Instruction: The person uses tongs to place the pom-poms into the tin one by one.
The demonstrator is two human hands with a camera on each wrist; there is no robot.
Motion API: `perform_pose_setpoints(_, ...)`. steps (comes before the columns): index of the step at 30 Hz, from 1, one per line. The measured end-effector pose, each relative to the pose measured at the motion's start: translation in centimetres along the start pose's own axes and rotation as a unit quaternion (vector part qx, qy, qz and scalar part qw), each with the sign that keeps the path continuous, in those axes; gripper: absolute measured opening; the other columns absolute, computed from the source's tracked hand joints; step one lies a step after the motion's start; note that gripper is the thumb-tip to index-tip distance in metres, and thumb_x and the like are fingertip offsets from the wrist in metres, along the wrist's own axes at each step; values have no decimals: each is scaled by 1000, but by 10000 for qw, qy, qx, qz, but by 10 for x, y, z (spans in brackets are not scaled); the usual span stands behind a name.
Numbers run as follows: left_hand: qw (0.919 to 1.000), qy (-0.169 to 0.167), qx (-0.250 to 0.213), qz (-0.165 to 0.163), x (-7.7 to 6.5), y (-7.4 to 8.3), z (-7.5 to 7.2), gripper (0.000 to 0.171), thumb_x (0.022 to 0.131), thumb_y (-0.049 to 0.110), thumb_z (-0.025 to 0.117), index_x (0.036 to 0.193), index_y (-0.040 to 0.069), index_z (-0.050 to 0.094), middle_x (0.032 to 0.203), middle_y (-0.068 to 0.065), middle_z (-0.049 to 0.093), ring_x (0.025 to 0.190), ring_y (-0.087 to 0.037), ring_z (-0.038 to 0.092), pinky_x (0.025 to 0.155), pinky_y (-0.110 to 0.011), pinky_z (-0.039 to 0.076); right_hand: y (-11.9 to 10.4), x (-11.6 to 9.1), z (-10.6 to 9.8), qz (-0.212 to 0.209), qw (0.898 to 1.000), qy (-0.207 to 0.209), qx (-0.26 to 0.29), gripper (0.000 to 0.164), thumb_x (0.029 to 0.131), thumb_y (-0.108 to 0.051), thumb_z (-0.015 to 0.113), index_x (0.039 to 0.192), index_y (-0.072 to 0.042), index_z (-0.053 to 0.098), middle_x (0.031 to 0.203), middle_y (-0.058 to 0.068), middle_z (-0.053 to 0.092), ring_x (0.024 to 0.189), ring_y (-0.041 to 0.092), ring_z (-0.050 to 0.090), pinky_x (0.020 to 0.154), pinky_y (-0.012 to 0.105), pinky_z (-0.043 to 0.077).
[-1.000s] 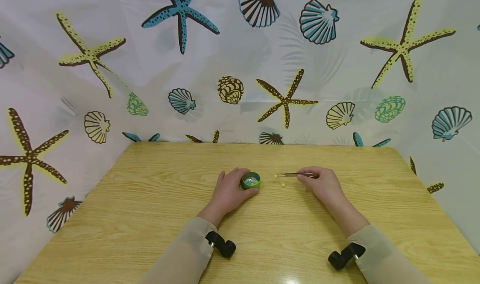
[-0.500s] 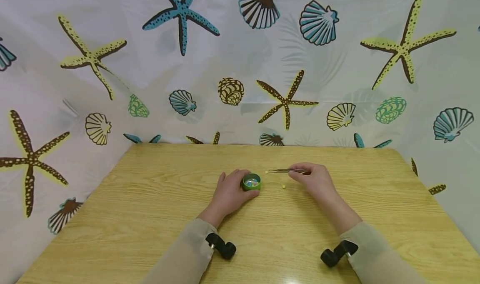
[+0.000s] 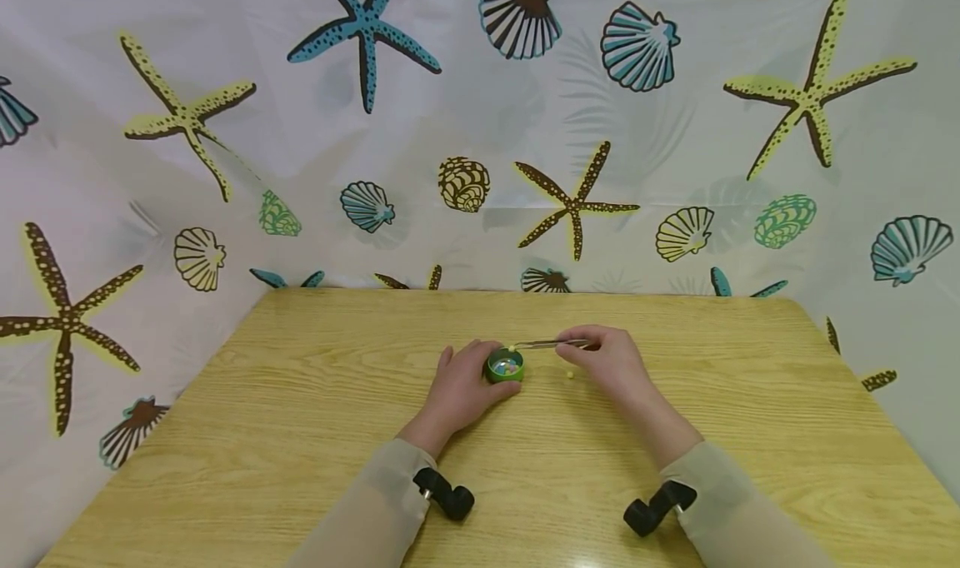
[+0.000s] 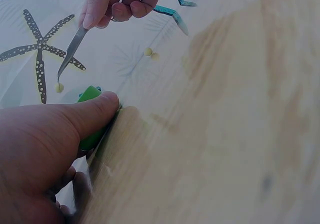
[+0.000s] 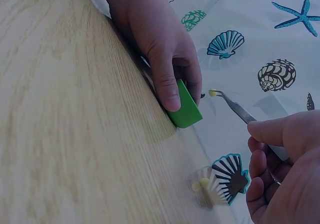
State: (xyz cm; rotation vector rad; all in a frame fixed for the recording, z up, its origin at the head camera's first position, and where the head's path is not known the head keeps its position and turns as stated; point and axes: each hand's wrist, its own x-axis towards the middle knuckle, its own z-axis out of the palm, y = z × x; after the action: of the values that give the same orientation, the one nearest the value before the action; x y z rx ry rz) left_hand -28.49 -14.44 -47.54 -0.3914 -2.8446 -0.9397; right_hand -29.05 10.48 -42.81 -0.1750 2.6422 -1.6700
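Note:
My left hand (image 3: 467, 387) grips a small round green container (image 3: 506, 374) that stands on the table, its thumb along the near side. Several pastel beads (image 3: 507, 367) lie inside the container. Metal tweezers (image 3: 542, 344) with bent tips are pinched in my right hand (image 3: 609, 356), which hovers just right of the container. A small yellow bead (image 5: 213, 92) is caught between the tweezer tips. In the head view that bead overlaps the container's far rim. Another yellow bead (image 3: 570, 375) rests on the table below the right hand.
The wooden table (image 3: 337, 360) runs back to a white curtain (image 3: 450, 118) printed with starfish and shells, which also hangs at both sides. Black wrist mounts sit on both sleeves (image 3: 720, 501).
My right hand has moved left with the tweezers, carrying the yellow bead from over the table to the container's rim. The left hand and the container have stayed in place.

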Motion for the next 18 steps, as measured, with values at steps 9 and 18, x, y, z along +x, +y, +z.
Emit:
perform_pose_setpoints(9,10000,-16,-22,-19,-1,0,0,64,99,39,87,150,8,65,151,-14,66,157,-40,44,132,-67,11,1,0,7,112,9999,-41,-70,17,104,-22,82,118,-15,86,119,7,75,100,25,60,80,35,49)
perform_pose_setpoints(18,10000,-11,-30,1,0,-1,1,65,98,39,87,150,7,64,151,-14,66,156,-40,44,132,-68,11,2,0,11,78,9999,-12,-147,15,103,-21,82,116,-14,87,113,6,75,93,23,61,76,33,48)
